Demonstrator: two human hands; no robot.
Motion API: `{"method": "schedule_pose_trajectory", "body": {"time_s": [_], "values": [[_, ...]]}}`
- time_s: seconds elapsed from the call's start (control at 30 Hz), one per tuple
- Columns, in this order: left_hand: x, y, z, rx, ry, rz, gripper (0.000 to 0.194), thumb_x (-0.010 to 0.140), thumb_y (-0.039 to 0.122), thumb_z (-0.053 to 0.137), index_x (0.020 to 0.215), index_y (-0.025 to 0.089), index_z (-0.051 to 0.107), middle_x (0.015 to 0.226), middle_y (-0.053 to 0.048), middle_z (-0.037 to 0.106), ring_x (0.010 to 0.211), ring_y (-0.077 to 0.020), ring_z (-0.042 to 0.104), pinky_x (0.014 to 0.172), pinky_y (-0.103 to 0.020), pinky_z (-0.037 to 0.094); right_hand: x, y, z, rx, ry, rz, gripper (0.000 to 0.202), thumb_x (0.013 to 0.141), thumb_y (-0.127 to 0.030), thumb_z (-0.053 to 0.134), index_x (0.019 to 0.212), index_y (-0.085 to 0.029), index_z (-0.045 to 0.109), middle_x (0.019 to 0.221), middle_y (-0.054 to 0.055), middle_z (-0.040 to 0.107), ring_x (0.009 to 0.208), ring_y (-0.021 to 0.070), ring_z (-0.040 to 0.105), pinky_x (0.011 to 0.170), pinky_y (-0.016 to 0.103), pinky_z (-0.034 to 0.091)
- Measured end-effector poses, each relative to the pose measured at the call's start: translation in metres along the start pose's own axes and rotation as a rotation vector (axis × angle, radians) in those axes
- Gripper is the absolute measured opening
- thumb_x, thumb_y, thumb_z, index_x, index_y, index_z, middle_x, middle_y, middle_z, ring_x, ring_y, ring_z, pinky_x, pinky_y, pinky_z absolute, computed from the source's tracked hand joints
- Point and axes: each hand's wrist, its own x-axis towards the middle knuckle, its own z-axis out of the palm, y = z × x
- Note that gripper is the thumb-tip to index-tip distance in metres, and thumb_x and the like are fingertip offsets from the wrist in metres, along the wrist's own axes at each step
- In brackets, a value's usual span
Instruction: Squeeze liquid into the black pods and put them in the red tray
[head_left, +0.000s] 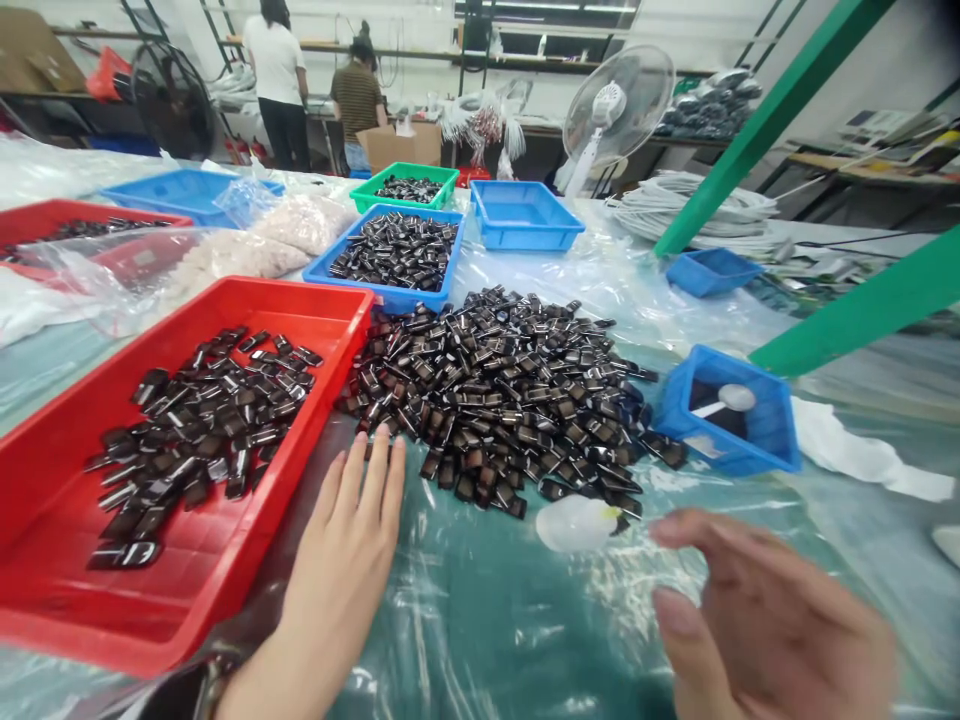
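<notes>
A heap of small dark, glossy plastic pieces (pixel 495 390) lies on the plastic-covered table. My left hand (pixel 345 530) rests palm down by the heap's near left edge, fingers stretched out, close to a few pieces. To its left stands a red tray (pixel 82 620) with more loose dark pieces (pixel 202 430) in it. My right hand (pixel 772 610) is at the lower right, slightly blurred, with thumb and forefinger apart and nothing seen between them. A whitish translucent oval item (pixel 577 523) with a yellowish end lies between the heap and my right hand.
Right of the heap is a small blue bin (pixel 780 430) holding a white spoon-like item (pixel 724 402). Behind stand a filled blue tray (pixel 442 295), a green tray (pixel 450 180) and another blue tray (pixel 525 237). Green posts (pixel 862 300) cross at right. Two people stand at the back.
</notes>
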Motion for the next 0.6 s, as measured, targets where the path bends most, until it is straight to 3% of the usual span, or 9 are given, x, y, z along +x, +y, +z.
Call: {"method": "schedule_pose_trajectory", "body": {"time_s": [0.1, 0.23, 0.33, 0.43, 0.6], "values": [[0.004, 0.001, 0.010, -0.038, -0.058, -0.028, 0.052, 0.078, -0.013, 0.024, 0.120, -0.010, 0.055, 0.115, -0.033, 0.062, 0.104, -0.0442, 0.062, 0.077, -0.060, 0.052, 0.000, 0.021, 0.002, -0.153, -0.195, 0.101, 0.052, 0.083, -0.022, 0.064, 0.131, -0.026, 0.043, 0.126, 0.011, 0.056, 0.113, 0.0259, 0.057, 0.091, 0.041, 0.051], [0.007, -0.004, 0.005, -0.179, -0.123, -0.045, 0.047, 0.079, -0.011, 0.027, 0.111, 0.001, 0.059, 0.103, -0.023, 0.066, 0.096, -0.0341, 0.064, 0.078, -0.053, 0.054, -0.003, 0.036, 0.005, -0.268, -0.444, 0.205, 0.031, 0.089, -0.031, 0.057, 0.119, -0.026, 0.051, 0.118, 0.009, 0.065, 0.109, 0.0229, 0.064, 0.077, 0.029, 0.060], [0.007, -0.002, -0.005, -0.365, -0.138, -0.051, 0.031, 0.089, -0.001, 0.032, 0.103, 0.012, 0.057, 0.090, -0.011, 0.065, 0.082, -0.0244, 0.065, 0.073, -0.040, 0.056, -0.006, 0.040, 0.005, -0.200, -0.444, 0.237, 0.030, 0.087, -0.033, 0.060, 0.115, -0.027, 0.052, 0.112, 0.008, 0.070, 0.101, 0.0209, 0.069, 0.074, 0.024, 0.061], [0.006, 0.002, -0.015, -0.550, -0.156, -0.084, 0.025, 0.098, 0.013, 0.028, 0.090, 0.017, 0.051, 0.069, 0.000, 0.057, 0.058, -0.0142, 0.058, 0.056, -0.024, 0.051, -0.007, 0.040, 0.004, -0.122, -0.418, 0.296, 0.035, 0.085, -0.035, 0.064, 0.117, -0.028, 0.054, 0.114, 0.007, 0.071, 0.102, 0.0215, 0.070, 0.080, 0.025, 0.059], [-0.001, 0.006, -0.016, -0.690, -0.198, -0.106, 0.034, 0.097, 0.024, 0.033, 0.066, 0.022, 0.045, 0.048, 0.008, 0.039, 0.038, -0.0105, 0.039, 0.040, -0.022, 0.032, -0.008, 0.031, 0.007, -0.025, -0.373, 0.518, 0.044, 0.082, -0.048, 0.064, 0.123, -0.032, 0.059, 0.106, 0.006, 0.075, 0.089, 0.0217, 0.074, 0.079, 0.027, 0.059]]}}
